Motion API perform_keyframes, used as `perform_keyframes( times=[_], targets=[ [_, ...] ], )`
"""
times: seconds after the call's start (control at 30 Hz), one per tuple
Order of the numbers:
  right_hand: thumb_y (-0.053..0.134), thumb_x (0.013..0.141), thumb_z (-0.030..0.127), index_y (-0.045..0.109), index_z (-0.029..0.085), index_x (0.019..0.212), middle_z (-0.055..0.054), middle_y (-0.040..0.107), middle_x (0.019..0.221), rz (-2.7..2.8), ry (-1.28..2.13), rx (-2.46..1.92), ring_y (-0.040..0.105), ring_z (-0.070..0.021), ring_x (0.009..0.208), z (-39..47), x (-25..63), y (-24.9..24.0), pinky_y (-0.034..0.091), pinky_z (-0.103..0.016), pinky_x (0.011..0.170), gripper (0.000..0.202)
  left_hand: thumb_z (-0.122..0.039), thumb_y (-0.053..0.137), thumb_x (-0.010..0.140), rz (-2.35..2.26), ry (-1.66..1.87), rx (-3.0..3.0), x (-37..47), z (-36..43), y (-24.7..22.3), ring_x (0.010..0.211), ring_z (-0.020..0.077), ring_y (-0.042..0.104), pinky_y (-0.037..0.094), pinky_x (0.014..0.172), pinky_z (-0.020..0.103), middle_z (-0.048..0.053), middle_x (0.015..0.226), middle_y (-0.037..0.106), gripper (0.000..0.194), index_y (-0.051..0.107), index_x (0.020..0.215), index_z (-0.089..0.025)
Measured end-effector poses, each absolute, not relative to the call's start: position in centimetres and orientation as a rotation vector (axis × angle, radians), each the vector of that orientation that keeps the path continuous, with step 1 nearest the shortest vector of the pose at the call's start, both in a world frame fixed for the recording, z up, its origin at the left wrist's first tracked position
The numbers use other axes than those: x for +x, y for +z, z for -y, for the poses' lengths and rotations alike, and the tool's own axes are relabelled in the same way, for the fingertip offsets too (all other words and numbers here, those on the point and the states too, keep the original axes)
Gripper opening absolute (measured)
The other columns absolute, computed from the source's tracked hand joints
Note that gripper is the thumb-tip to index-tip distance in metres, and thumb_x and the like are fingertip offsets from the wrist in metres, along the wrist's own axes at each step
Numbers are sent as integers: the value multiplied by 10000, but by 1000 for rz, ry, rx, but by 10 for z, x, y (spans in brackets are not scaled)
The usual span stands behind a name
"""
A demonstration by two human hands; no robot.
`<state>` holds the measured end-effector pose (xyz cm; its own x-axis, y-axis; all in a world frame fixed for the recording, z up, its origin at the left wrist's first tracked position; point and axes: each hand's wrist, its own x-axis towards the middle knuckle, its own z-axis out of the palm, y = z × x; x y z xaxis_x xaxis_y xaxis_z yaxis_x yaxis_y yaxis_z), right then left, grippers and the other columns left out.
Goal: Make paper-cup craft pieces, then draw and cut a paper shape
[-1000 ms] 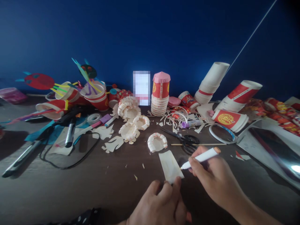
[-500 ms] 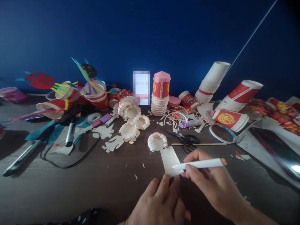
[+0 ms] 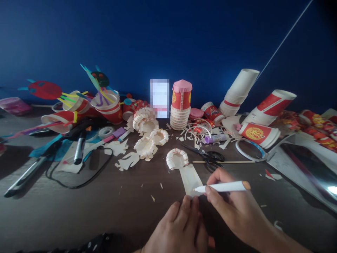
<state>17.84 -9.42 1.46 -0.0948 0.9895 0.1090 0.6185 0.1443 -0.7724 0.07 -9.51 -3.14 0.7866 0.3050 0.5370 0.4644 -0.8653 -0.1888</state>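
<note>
A pale strip of paper [image 3: 190, 177] lies on the dark table, its far end by a white ring-shaped paper piece [image 3: 177, 159]. My left hand [image 3: 179, 225] lies flat, fingertips on the near end of the strip. In my right hand [image 3: 234, 207] is a white marker [image 3: 226, 186] with an orange end, pinched between thumb and fingers. The marker's tip points left, over the strip; whether it touches the paper is too small to tell. Black scissors [image 3: 210, 158] rest just beyond my right hand.
Stacked paper cups [image 3: 181, 105] stand at the back centre, with a tilted white stack [image 3: 238, 93] to their right. More white paper rings [image 3: 145, 147] and cut scraps lie left of centre. A tape roll [image 3: 250, 149] and a shiny tablet-like object [image 3: 310, 168] are on the right.
The marker and my right hand have shifted slightly, and the marker's back end sits a little lower and further left. My left fingers have moved slightly closer together.
</note>
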Motion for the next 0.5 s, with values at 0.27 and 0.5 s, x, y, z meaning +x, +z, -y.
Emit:
perform_keyframes(
  times=[0.27, 0.5],
  targets=[
    [444, 860, 302, 471, 217, 713, 65, 457, 495, 1824, 707, -1602, 426, -106, 424, 92, 178, 14, 338, -211, 401, 172, -179, 485, 865, 597, -780, -2641, 1, 95, -32, 908, 237, 640, 485, 735, 323, 118, 974, 686, 123, 589, 885, -116],
    [432, 866, 306, 467, 218, 708, 64, 467, 496, 1849, 656, -1611, 437, -107, 428, 91, 178, 15, 343, -211, 406, 184, -182, 486, 864, 612, -817, -2610, 1, 96, -33, 891, 238, 648, 485, 728, 317, 111, 949, 691, 119, 582, 881, -114]
  ],
)
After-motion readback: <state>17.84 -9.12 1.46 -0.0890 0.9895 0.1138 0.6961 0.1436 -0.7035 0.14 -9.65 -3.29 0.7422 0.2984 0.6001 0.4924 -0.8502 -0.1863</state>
